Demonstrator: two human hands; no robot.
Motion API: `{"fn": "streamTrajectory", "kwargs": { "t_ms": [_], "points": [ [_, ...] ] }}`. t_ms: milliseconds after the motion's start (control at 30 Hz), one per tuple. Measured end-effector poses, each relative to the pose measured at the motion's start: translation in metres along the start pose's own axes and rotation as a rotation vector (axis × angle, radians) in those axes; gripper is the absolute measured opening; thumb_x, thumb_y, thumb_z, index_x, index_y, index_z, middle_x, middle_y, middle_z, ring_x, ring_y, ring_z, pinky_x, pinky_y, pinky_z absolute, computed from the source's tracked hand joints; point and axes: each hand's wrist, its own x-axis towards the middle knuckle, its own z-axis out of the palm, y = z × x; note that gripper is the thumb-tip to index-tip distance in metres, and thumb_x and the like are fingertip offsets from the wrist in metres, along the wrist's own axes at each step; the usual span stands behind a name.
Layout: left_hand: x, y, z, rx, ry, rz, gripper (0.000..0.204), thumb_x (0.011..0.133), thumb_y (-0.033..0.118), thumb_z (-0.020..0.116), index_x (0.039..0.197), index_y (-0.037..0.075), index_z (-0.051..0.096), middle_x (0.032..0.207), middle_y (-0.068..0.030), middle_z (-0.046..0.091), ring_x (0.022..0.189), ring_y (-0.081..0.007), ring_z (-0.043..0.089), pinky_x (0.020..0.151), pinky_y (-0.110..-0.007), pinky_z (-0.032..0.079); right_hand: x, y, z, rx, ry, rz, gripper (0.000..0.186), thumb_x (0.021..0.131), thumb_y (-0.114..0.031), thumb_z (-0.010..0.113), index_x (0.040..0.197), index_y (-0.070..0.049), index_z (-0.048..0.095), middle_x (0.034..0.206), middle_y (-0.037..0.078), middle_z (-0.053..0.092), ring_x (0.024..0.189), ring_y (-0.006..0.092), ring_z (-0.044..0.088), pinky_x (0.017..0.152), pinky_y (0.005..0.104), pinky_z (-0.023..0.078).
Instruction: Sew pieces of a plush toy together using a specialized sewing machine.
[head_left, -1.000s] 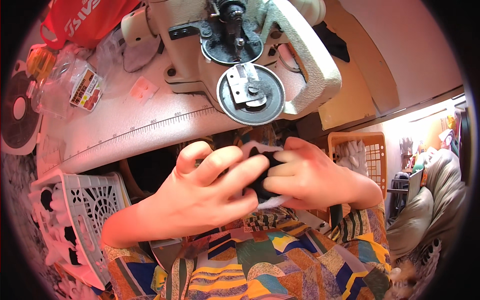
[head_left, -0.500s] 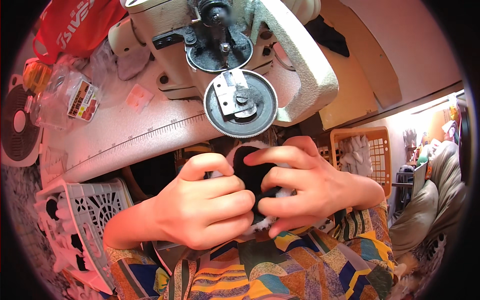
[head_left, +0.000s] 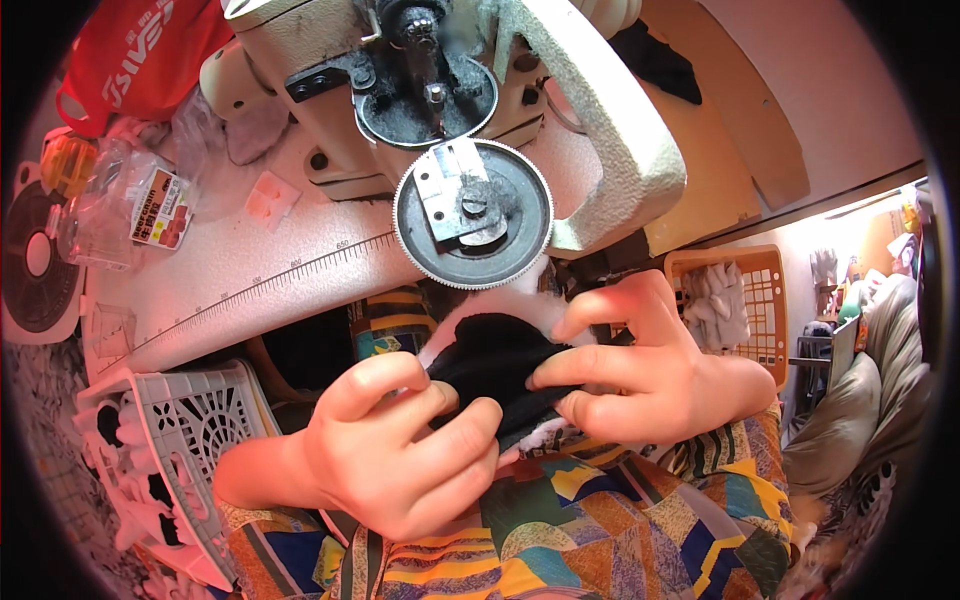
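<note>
Between my hands is a black fabric piece edged with white fluffy fur [head_left: 500, 355], its kind not clear. My left hand [head_left: 405, 440] pinches its left edge, fingers curled over the black cloth. On the other side my right hand [head_left: 635, 370] grips the right edge with thumb and fingers. The piece hangs above my patterned lap, just below the toothed metal disc [head_left: 415, 235] of a cream industrial sewing machine [head_left: 620, 180]. A second, dark lint-covered disc [head_left: 385, 125] sits behind the first one.
Left of me stands a white plastic crate [head_left: 225, 400] with white and black fluffy pieces. An orange basket [head_left: 765, 300] holding white pieces is at the right. On the machine table [head_left: 230, 270] lie plastic packaging [head_left: 105, 225] and a red bag [head_left: 110, 85].
Both hands have spread apart a little, and the black cloth now shows wider and flatter. My left hand has moved slightly down. The view has shifted a little.
</note>
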Motion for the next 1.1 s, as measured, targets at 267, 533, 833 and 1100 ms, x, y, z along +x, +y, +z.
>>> {"fn": "streamTrajectory", "kwargs": {
  "t_ms": [267, 533, 833, 1100],
  "points": [
    [0.0, 0.005, -0.008, -0.054, -0.048, 0.084, 0.018, 0.053, 0.02, 0.064, 0.064, 0.008, 0.056, 0.082, -0.0065, 0.065, 0.058, -0.0172, 0.059, 0.067, -0.038, 0.033, -0.005, -0.012, 0.018, -0.118, 0.256, -0.058, 0.019, 0.067, -0.01, 0.068, 0.076, -0.01, 0.051, 0.084, 0.005, 0.07, 0.08, 0.0222, 0.057, 0.061, 0.0349, 0.032],
    [0.0, 0.01, -0.012, 0.101, 0.011, 0.143, 0.012, 0.071, 0.022, 0.053, 0.068, 0.012, 0.048, 0.077, -0.0013, 0.06, 0.053, -0.0132, 0.052, 0.071, -0.027, 0.036, -0.008, -0.021, 0.023, -0.223, 0.357, -0.108, 0.021, 0.067, -0.01, 0.065, 0.076, -0.016, 0.047, 0.087, 0.002, 0.069, 0.087, 0.0147, 0.058, 0.067, 0.0287, 0.029],
    [-0.004, 0.018, 0.003, -0.045, 0.16, 0.015, 0.014, 0.073, 0.021, 0.059, 0.079, 0.009, 0.054, 0.071, -0.0034, 0.06, 0.054, -0.0134, 0.055, 0.071, -0.032, 0.035, -0.006, -0.012, 0.035, -0.531, 0.511, -0.325, 0.005, 0.082, -0.022, 0.053, 0.083, -0.024, 0.048, 0.081, -0.01, 0.069, 0.081, 0.0089, 0.044, 0.069, 0.0287, 0.026],
    [0.004, 0.016, -0.009, -0.082, 0.005, -0.224, 0.016, 0.062, 0.014, 0.065, 0.075, 0.007, 0.065, 0.062, 0.0047, 0.045, 0.056, -0.0089, 0.051, 0.075, -0.033, 0.034, -0.016, -0.015, 0.038, -0.607, 0.436, -0.271, 0.009, 0.09, -0.026, 0.048, 0.087, -0.035, 0.048, 0.087, -0.016, 0.067, 0.082, 0.0104, 0.037, 0.072, 0.0296, 0.024]
  ]
}}
